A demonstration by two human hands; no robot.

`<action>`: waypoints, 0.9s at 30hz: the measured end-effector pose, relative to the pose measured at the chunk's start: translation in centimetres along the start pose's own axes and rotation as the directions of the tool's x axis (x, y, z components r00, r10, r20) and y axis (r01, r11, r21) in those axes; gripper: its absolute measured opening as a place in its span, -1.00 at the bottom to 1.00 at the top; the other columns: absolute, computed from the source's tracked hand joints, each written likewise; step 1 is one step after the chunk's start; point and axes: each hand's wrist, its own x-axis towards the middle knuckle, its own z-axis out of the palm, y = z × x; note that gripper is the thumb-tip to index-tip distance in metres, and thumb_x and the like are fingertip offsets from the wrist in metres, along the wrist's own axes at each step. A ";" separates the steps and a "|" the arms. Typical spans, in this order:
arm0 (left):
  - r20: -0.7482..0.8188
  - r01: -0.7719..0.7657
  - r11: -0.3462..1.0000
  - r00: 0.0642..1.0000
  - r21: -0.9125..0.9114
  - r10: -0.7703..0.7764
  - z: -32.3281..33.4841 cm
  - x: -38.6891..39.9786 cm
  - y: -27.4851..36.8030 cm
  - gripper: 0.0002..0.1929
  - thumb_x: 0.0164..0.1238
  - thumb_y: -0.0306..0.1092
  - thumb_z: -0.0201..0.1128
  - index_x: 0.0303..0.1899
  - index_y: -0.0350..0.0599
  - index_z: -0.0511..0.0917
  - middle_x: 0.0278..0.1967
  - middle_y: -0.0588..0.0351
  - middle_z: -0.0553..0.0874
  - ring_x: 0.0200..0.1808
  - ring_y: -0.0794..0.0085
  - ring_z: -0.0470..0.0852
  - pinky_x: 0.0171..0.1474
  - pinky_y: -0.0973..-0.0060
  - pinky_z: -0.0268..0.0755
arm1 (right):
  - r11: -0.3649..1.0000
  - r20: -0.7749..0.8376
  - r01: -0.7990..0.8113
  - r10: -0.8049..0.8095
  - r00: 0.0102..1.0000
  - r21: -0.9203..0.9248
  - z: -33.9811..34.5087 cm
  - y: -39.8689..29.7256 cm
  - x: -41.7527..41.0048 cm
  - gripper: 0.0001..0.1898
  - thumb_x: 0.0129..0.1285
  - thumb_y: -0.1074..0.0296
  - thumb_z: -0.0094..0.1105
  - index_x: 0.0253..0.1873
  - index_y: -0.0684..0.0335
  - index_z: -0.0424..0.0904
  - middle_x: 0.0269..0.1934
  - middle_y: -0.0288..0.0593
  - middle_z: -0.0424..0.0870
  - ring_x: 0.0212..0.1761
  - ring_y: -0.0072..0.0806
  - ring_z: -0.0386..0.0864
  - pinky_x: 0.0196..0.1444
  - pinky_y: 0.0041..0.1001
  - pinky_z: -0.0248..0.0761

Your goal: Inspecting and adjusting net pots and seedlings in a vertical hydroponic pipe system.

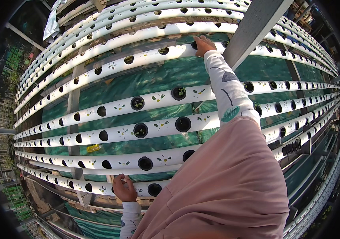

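Note:
Far out in front, my right hand [205, 46] reaches to a white growing pipe [146, 56], its fingers beside a black net pot [194, 45] in one of the pipe's holes. The hand partly covers that pot, so whether it grips it cannot be seen. Low at the left, my left hand [124, 188] is by the nearest white pipe [95, 187], fingers loosely bent and apart, holding nothing visible. It partly covers a hole there. Another black net pot [154, 189] sits in this pipe to its right. Small seedlings grow in a net pot [178, 93] between the hands.
A grey post [253, 30] slants up beside my right forearm. Several parallel white pipes with painted leaf marks cross the view over green sheeting [146, 77]. A yellow bottle [94, 148] lies on the sheeting. Stacked black net pots [291, 147] rest on a pipe at right.

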 end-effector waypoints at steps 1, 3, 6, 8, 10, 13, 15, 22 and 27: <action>-0.014 -0.009 1.000 1.000 0.011 0.009 0.0 0.0 0.0 -0.82 0.21 -0.43 0.22 -0.18 -0.25 0.54 -0.35 0.04 0.60 -0.42 0.25 0.46 -0.31 0.30 0.35 | 1.000 -0.006 0.006 -0.006 1.000 0.008 0.0 0.0 0.0 -0.12 -0.14 0.36 0.48 0.37 0.05 0.24 0.28 -0.07 0.36 0.29 -0.05 0.37 0.27 -0.17 0.34; -0.010 -0.004 1.000 1.000 -0.013 0.004 0.1 -0.1 -0.1 -0.82 0.21 -0.43 0.22 -0.18 -0.26 0.54 -0.35 0.05 0.59 -0.42 0.26 0.47 -0.31 0.29 0.35 | 1.000 0.025 0.001 -0.002 1.000 0.020 0.1 0.1 0.0 -0.02 -0.16 0.36 0.50 0.43 0.05 0.12 0.36 0.00 0.26 0.35 -0.03 0.30 0.32 -0.18 0.30; -0.016 -0.011 1.000 1.000 -0.005 0.011 0.1 -0.2 -0.2 -0.82 0.21 -0.42 0.21 -0.17 -0.25 0.54 -0.35 0.05 0.59 -0.42 0.26 0.47 -0.30 0.29 0.35 | 0.998 0.017 0.033 -0.034 0.999 0.052 0.1 0.3 -0.5 -0.09 -0.06 0.44 0.43 0.42 -0.04 0.13 0.38 -0.01 0.22 0.37 -0.06 0.29 0.30 -0.10 0.32; -0.036 -0.020 1.000 0.999 -0.014 0.020 0.3 -0.3 -0.4 -0.82 0.22 -0.42 0.21 -0.17 -0.25 0.54 -0.35 0.05 0.59 -0.41 0.26 0.47 -0.31 0.30 0.35 | 0.998 0.001 0.000 0.000 1.000 0.059 -0.3 0.2 -1.0 -0.05 -0.08 0.45 0.45 0.44 -0.05 0.09 0.44 0.00 0.11 0.45 -0.02 0.17 0.34 -0.11 0.29; -0.040 -0.007 0.999 0.999 -0.048 0.005 0.4 -0.4 -0.4 -0.82 0.25 -0.40 0.21 -0.15 -0.24 0.55 -0.35 0.04 0.59 -0.41 0.26 0.49 -0.31 0.32 0.36 | 0.997 0.009 0.004 -0.005 1.000 0.079 -1.2 0.1 -1.7 -0.04 -0.09 0.46 0.45 0.45 -0.04 0.09 0.47 0.02 0.05 0.47 -0.01 0.12 0.34 -0.11 0.28; -0.044 -0.008 0.998 0.999 -0.056 0.005 0.5 -0.4 -0.6 -0.81 0.27 -0.38 0.21 -0.15 -0.24 0.55 -0.35 0.05 0.59 -0.41 0.28 0.49 -0.31 0.34 0.37 | 0.996 0.081 0.058 -0.062 0.995 0.062 -4.3 -0.3 -3.0 -0.06 -0.11 0.42 0.46 0.42 0.03 0.14 0.43 0.06 0.14 0.44 -0.02 0.18 0.31 -0.13 0.32; -0.030 -0.039 0.998 0.999 -0.042 0.038 0.3 -0.5 -0.7 -0.80 0.28 -0.36 0.21 -0.14 -0.25 0.55 -0.34 0.04 0.59 -0.41 0.29 0.48 -0.30 0.34 0.38 | 0.985 0.115 0.159 -0.165 0.979 0.060 -7.0 -0.9 -4.8 -0.11 -0.16 0.38 0.50 0.36 0.13 0.24 0.31 0.12 0.34 0.35 -0.01 0.32 0.26 -0.16 0.37; -0.033 -0.072 0.996 0.997 -0.048 0.070 0.3 -0.8 -1.0 -0.74 0.35 -0.27 0.15 -0.08 -0.25 0.51 -0.31 0.01 0.62 -0.33 0.19 0.57 -0.24 0.29 0.40 | 0.884 0.160 0.445 -0.464 0.871 0.144 -16.4 -2.1 -19.0 -0.26 -0.06 0.22 0.43 0.28 0.28 0.37 0.11 0.11 0.55 0.17 -0.03 0.49 0.18 -0.20 0.38; -0.038 -0.105 0.994 0.994 0.015 0.105 0.1 -0.6 -1.0 -0.72 0.35 -0.24 0.15 -0.08 -0.26 0.51 -0.28 -0.04 0.64 -0.26 0.09 0.60 -0.17 0.22 0.41 | 0.789 0.139 0.513 -0.581 0.802 0.338 -17.3 -2.7 -33.3 -0.33 0.07 0.23 0.35 0.30 0.24 0.35 0.15 0.08 0.51 0.19 -0.03 0.46 0.23 -0.22 0.33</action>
